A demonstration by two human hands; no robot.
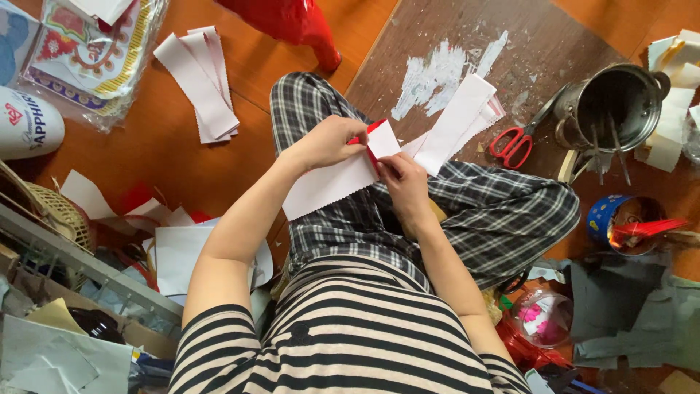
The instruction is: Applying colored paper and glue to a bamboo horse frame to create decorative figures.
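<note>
I sit cross-legged on the floor in checked trousers and a striped top. My left hand (329, 141) pinches the top edge of a small red and white folded paper piece (380, 138). My right hand (403, 183) grips the same piece from below, thumb on its lower edge. A long white paper strip with a zigzag edge (327, 187) hangs from the piece toward the left. Another white zigzag strip (458, 124) lies across my knee to the right.
Red-handled scissors (515, 142) lie on a dark board beside a metal pot (614, 106) with sticks. A stack of white strips (202, 82) rests at the upper left. A blue cup (620, 221), loose papers and a wicker basket (57, 212) surround me.
</note>
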